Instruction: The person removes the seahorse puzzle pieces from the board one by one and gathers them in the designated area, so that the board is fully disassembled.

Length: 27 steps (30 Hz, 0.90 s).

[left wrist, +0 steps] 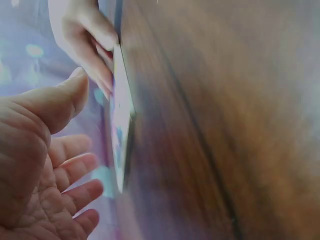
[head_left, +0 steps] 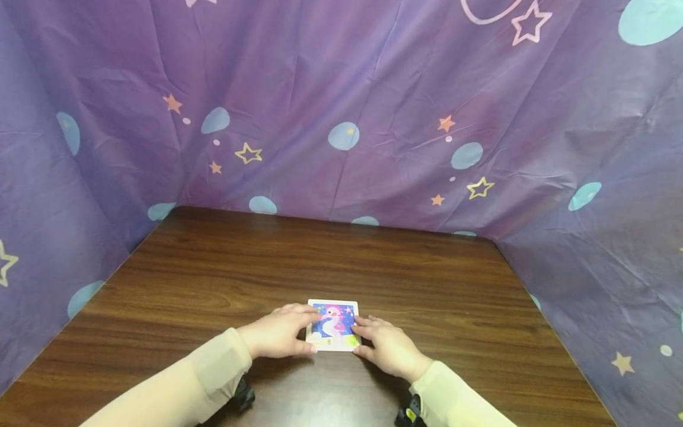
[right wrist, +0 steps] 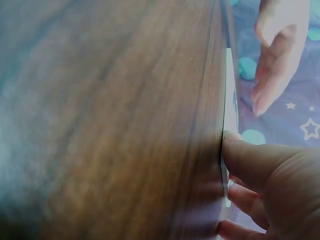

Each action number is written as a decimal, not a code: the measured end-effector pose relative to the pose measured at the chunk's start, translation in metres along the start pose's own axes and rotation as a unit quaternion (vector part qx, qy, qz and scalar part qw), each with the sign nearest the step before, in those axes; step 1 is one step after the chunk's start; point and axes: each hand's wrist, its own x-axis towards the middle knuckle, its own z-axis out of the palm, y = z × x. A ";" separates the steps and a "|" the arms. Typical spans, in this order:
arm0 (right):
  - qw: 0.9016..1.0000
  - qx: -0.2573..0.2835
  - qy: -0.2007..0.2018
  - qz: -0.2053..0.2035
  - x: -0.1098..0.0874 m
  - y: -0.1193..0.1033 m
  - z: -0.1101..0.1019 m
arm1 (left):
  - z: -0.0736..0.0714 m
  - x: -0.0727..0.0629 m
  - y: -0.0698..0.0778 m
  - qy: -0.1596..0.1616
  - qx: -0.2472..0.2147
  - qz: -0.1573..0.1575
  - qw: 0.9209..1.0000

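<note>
A flat square picture board [head_left: 332,326] lies on the wooden table, white-bordered, with a pink bird-like figure on blue. My left hand [head_left: 283,332] is at its left side. In the left wrist view the left hand [left wrist: 45,165] shows its palm and relaxed fingers, with a gap between them and the board [left wrist: 120,115]. My right hand [head_left: 392,347] is at the right side and near corner. The right wrist view has its thumb on the board's [right wrist: 230,100] near corner and bent fingers by the right edge. How firmly this right hand [right wrist: 285,185] grips is hard to tell.
The dark brown wooden table [head_left: 299,261] stretches behind and beside the board. A purple cloth [head_left: 299,89] with stars and blue ovals hangs round the back and both sides. Dark wrist devices [head_left: 244,396] sit under the sleeves.
</note>
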 end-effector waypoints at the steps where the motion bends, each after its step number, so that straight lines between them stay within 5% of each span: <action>1: 1.000 -0.001 0.001 0.000 0.000 0.000 0.000 | 0.001 0.004 -0.003 0.006 -0.006 -0.008 1.000; 9: 1.000 0.001 -0.004 -0.001 0.001 0.000 0.000 | 0.009 0.013 -0.011 -0.019 -0.012 -0.038 0.999; 20: 1.000 0.003 -0.004 0.002 0.002 0.001 -0.001 | 0.012 -0.002 0.009 -0.060 0.084 0.032 0.994; 27: 1.000 -0.005 -0.003 -0.003 0.004 0.001 -0.001 | 0.014 -0.004 0.024 -0.066 0.131 0.030 0.989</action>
